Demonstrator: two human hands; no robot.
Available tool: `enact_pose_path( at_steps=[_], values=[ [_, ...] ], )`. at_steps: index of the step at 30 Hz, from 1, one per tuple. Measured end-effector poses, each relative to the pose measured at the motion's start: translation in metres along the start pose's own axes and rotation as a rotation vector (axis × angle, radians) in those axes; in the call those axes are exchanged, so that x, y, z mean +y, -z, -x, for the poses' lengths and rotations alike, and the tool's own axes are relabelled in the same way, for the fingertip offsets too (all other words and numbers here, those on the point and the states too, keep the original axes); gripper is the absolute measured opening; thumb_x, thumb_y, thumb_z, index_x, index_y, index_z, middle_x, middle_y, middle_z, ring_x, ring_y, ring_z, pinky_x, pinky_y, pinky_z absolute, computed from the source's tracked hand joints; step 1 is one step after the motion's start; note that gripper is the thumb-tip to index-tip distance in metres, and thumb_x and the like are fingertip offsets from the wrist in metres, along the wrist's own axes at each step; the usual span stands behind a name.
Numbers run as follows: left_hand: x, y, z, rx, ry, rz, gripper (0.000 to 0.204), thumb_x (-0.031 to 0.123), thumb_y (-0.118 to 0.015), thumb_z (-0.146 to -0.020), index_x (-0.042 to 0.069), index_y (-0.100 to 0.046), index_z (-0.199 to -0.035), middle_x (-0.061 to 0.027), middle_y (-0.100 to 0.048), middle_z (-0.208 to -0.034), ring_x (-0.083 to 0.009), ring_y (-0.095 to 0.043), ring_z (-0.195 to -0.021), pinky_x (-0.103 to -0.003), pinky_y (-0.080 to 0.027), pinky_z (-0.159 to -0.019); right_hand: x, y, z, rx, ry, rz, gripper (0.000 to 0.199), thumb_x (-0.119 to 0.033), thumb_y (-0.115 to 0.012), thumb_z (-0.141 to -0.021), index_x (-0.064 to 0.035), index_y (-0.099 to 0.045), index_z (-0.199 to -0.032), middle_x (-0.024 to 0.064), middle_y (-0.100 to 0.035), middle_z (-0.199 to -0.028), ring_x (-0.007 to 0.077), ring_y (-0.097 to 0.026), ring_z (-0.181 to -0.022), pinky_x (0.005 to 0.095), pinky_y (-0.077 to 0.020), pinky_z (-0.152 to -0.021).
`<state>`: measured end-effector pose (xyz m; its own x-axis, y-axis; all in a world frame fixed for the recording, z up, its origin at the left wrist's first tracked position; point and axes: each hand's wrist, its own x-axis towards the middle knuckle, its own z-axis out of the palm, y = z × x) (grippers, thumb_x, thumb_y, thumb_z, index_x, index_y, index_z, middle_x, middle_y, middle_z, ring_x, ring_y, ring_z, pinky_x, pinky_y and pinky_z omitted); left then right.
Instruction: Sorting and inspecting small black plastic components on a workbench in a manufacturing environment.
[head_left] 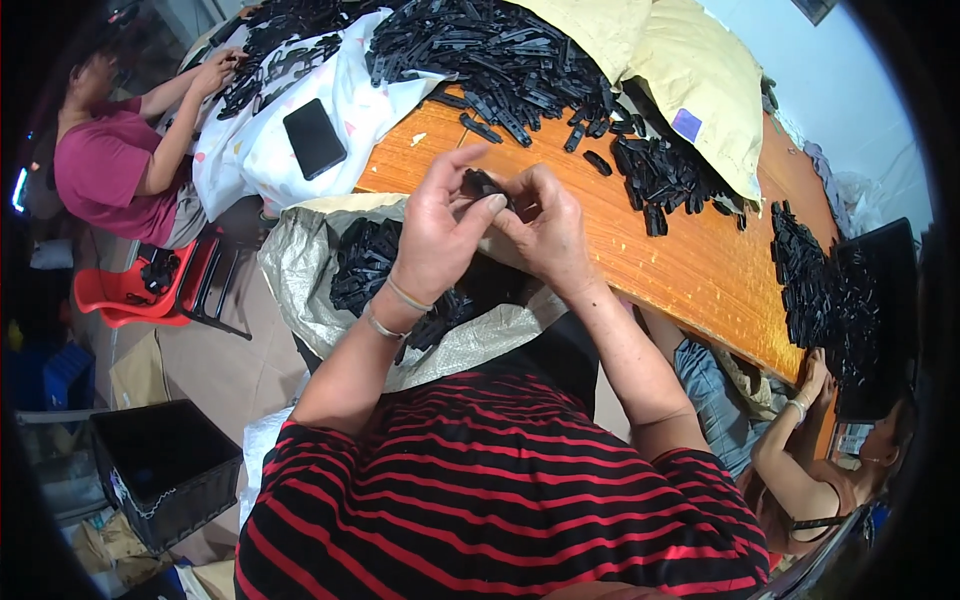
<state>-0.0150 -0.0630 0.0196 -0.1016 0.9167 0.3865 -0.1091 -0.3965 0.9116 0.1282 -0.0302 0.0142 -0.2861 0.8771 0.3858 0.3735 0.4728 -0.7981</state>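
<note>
A small black plastic piece (482,184) is pinched between my two hands above the table's near edge. My left hand (438,222) grips it with thumb and fingers, the index finger stretched past it. From the other side my right hand (547,228) closes thumb and curled fingers on it. Fingers cover much of the piece, so its exact shape is hidden. Just below my hands an open woven sack (300,268) holds many long black plastic pieces (362,265). Beyond them, a big heap of similar black pieces (490,70) covers the wooden table (690,265).
A phone (314,138) lies on a white plastic bag at left, near a person in a maroon shirt (115,170). Yellowish sacks (690,90) rest at the back. Another person (800,450) handles pieces at right. A red chair (120,292) and black crate (165,470) stand left.
</note>
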Motion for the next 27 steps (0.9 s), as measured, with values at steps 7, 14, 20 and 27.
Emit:
enact_pose_path(
  at_steps=[7, 14, 20, 27],
  values=[
    [0.006, 0.022, 0.007, -0.041, 0.225, 0.095, 0.019, 0.003, -0.062, -0.089, -0.002, -0.059, -0.106, -0.0011, -0.062, -0.092, -0.0035, -0.057, -0.080, -0.019, -0.047, -0.070, -0.010, 0.002, 0.007, -0.177, -0.021, -0.010, 0.034, -0.021, -0.080, -0.075, -0.0004, -0.060, -0.094, 0.0078, -0.063, -0.076, 0.0129, -0.061, -0.068, 0.0274, -0.0503, -0.061],
    [0.026, 0.063, -0.001, -0.425, 0.213, -0.416, 0.017, 0.012, -0.066, -0.086, 0.000, -0.067, -0.098, -0.0018, -0.066, -0.082, -0.0048, -0.056, -0.072, -0.022, -0.046, -0.065, 0.031, 0.058, -0.018, -0.110, -0.066, 0.321, 0.018, -0.019, -0.070, -0.082, -0.0009, -0.066, -0.084, 0.0095, -0.064, -0.071, 0.0151, -0.061, -0.067, 0.0299, -0.0493, -0.061],
    [-0.049, 0.044, -0.085, -0.237, 0.024, -0.852, 0.020, 0.007, -0.065, -0.084, 0.002, -0.065, -0.103, -0.0072, -0.066, -0.091, -0.0177, -0.063, -0.082, -0.029, -0.050, -0.072, 0.098, 0.083, -0.046, -0.037, -0.054, 0.887, 0.028, -0.017, -0.070, -0.079, -0.0058, -0.064, -0.104, 0.0190, -0.061, -0.095, 0.0366, -0.063, -0.086, 0.0430, -0.0507, -0.074],
    [-0.095, 0.039, -0.123, -0.355, -0.305, -1.315, 0.021, 0.007, -0.069, -0.075, 0.006, -0.063, -0.095, -0.0108, -0.058, -0.096, -0.0314, -0.055, -0.096, -0.041, -0.046, -0.082, 0.100, 0.084, -0.050, -0.180, 0.031, 0.842, 0.026, -0.011, -0.062, -0.082, -0.0040, -0.062, -0.107, 0.0240, -0.063, -0.093, 0.0399, -0.064, -0.083, 0.0458, -0.0514, -0.073]
  ],
)
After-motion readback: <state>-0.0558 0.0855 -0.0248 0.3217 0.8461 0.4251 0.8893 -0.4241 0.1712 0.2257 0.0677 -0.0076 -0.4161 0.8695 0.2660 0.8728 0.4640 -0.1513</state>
